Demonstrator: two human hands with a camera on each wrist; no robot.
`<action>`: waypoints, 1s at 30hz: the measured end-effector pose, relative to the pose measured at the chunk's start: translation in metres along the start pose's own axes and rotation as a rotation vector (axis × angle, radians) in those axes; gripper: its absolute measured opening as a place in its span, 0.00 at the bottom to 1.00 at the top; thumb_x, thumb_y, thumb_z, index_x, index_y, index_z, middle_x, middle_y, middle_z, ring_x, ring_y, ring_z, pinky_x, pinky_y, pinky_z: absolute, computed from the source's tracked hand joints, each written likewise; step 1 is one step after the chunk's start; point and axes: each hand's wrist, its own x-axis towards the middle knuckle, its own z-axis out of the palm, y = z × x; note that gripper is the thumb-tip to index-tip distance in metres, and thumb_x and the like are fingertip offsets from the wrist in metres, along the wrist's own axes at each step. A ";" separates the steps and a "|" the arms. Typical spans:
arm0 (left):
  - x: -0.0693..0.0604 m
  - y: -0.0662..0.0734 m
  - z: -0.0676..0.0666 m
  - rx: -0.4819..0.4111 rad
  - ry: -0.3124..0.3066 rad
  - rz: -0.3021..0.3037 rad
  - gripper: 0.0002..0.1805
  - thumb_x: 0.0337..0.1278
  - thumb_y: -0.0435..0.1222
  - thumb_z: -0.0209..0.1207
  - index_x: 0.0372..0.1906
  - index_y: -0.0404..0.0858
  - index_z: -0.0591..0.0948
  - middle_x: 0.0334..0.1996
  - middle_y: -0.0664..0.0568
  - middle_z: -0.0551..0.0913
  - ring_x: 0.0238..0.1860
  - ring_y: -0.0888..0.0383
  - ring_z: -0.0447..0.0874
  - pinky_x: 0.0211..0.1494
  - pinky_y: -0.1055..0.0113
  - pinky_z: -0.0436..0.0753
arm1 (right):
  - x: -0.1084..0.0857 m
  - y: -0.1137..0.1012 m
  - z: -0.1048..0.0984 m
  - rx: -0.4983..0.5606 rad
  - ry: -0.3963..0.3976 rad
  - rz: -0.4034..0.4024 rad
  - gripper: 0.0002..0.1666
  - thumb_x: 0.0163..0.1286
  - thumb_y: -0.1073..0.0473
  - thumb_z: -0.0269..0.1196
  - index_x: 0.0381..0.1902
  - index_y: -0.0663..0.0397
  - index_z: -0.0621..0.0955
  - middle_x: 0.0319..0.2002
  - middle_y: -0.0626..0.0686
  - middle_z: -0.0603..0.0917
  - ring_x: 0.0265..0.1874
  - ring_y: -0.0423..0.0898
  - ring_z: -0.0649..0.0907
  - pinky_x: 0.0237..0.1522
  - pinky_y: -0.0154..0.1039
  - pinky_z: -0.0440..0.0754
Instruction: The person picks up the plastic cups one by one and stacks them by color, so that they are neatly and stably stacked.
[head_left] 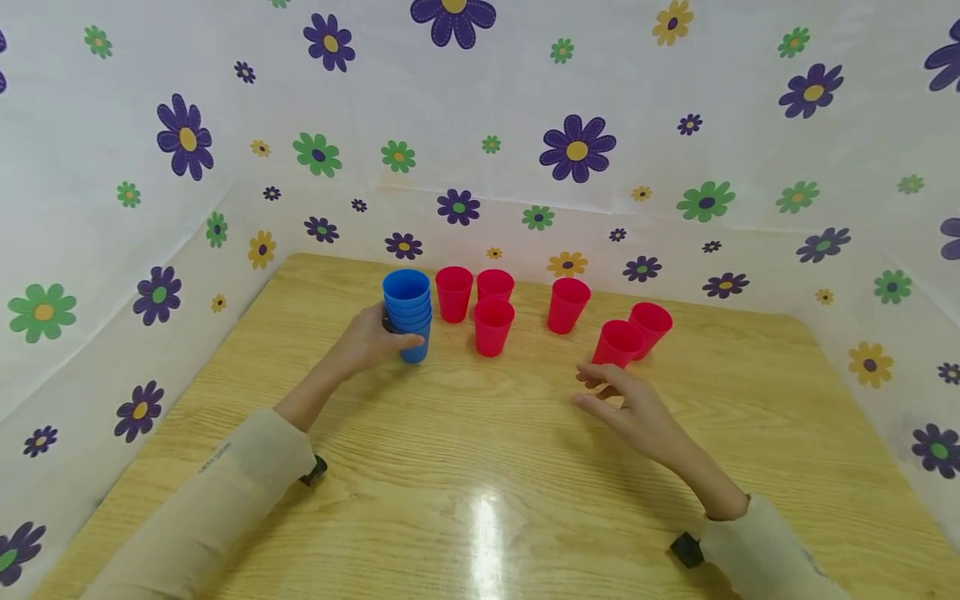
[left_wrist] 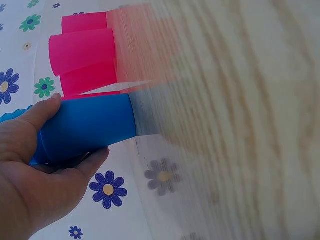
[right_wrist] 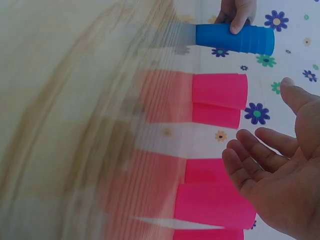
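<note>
left hand (head_left: 375, 337): grips blue stack (head_left: 409, 313) | right hand (head_left: 636, 413): wide, fingers relaxed, near red cups (head_left: 617, 345) | red cups: six, upright on table (head_left: 420, 467)

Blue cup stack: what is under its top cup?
Under the top cup are more blue cups, nested, their rims showing as steps. The upper cups' bodies are hidden inside those below, and the left hand covers part of the lowest cup.

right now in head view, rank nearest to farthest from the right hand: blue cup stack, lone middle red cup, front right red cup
1. Front right red cup: just beyond the right hand
2. Lone middle red cup: set back, slightly left
3. Blue cup stack: leftmost, in the left hand
</note>
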 end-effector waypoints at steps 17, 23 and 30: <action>0.010 -0.001 -0.006 0.003 0.002 0.025 0.43 0.65 0.41 0.69 0.75 0.27 0.61 0.69 0.30 0.71 0.68 0.32 0.72 0.71 0.38 0.70 | -0.027 0.030 -0.035 -0.069 0.074 0.034 0.21 0.70 0.65 0.69 0.59 0.66 0.81 0.52 0.63 0.86 0.47 0.57 0.86 0.48 0.30 0.83; 0.011 0.000 -0.006 -0.002 0.005 0.018 0.43 0.65 0.41 0.69 0.75 0.27 0.61 0.70 0.30 0.71 0.69 0.32 0.71 0.72 0.38 0.69 | -0.030 0.036 -0.049 -0.105 0.102 0.071 0.22 0.71 0.63 0.69 0.60 0.68 0.81 0.51 0.65 0.86 0.46 0.57 0.85 0.46 0.26 0.81; 0.018 -0.004 -0.011 0.004 0.033 -0.009 0.44 0.65 0.42 0.69 0.76 0.27 0.60 0.71 0.30 0.69 0.70 0.32 0.70 0.72 0.38 0.69 | -0.028 0.050 -0.065 -0.129 0.132 0.144 0.23 0.73 0.59 0.68 0.60 0.70 0.81 0.52 0.67 0.86 0.46 0.46 0.85 0.44 0.19 0.78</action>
